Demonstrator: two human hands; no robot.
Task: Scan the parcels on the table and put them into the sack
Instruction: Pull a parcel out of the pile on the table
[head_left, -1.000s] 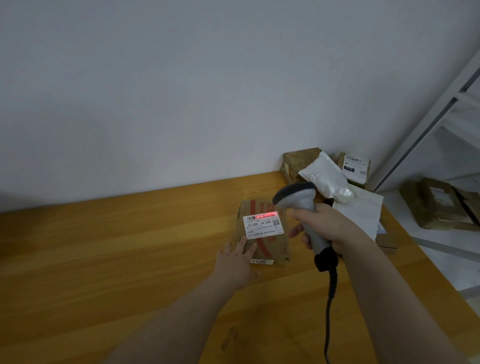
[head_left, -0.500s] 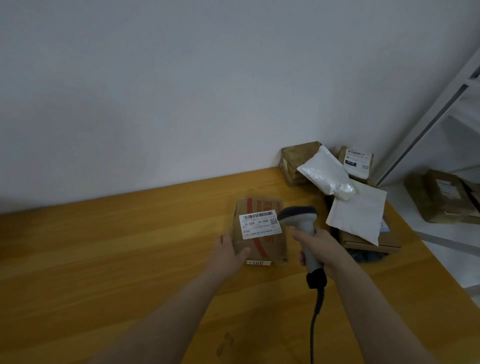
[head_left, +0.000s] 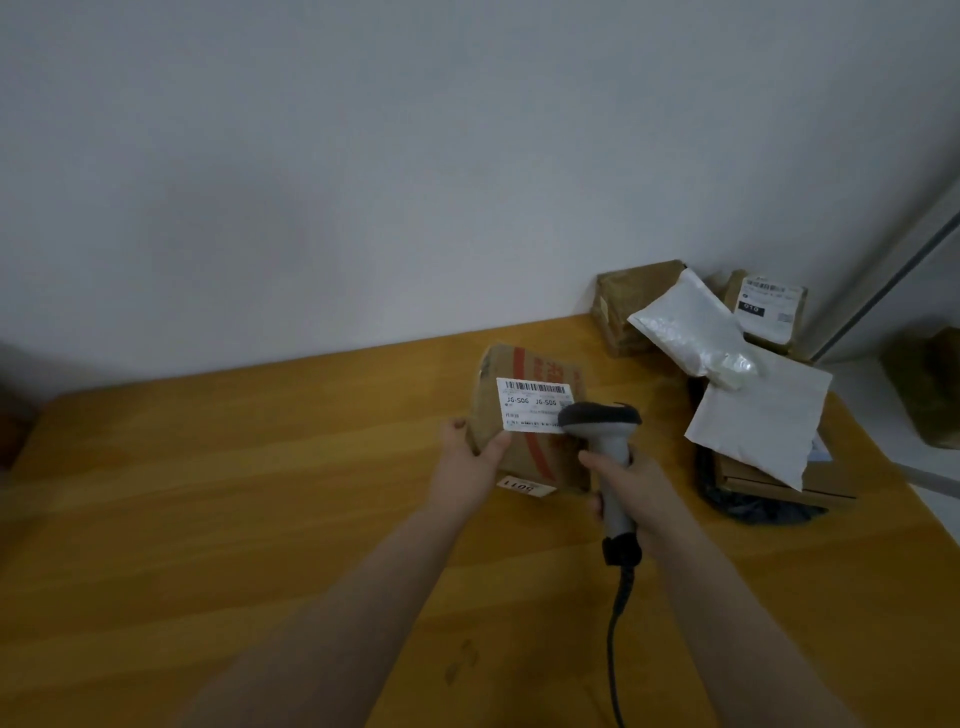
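Since a second ago we have lowered our grey handheld barcode scanner (head_left: 602, 431) off the label, whose red scan line has gone, and our left hand (head_left: 470, 460) has shifted from lying on the near edge of the brown cardboard parcel with the red print (head_left: 530, 415) to pinching its left corner. We count one parcel in hand: it lies on the wooden table (head_left: 260, 493), its near-left corner gripped between our left thumb and fingers, with two white labels on it, one large barcode label (head_left: 530, 402) on top and one small tag (head_left: 523, 487) at its near edge. Our right hand (head_left: 631, 486) is wrapped tight around the one scanner's handle, just right of that parcel, the dark head overlapping the large label's right corner and a black cable (head_left: 615, 634) trailing toward us. To the right of the parcel, against the grey wall (head_left: 363, 156), we count five more packages in a heap: one brown taped box (head_left: 628, 306), one white bubble mailer (head_left: 691, 332) leaning across it, one brown box with a white label (head_left: 769, 312) behind that, one flat white poly bag (head_left: 763, 421), and one flat cardboard box (head_left: 779, 483) beneath the bag. Dark plastic (head_left: 753, 506) shows under the heap; we cannot tell what it is. Farther right, beyond the table, one more brown parcel (head_left: 930, 389) sits blurred at the edge of view.
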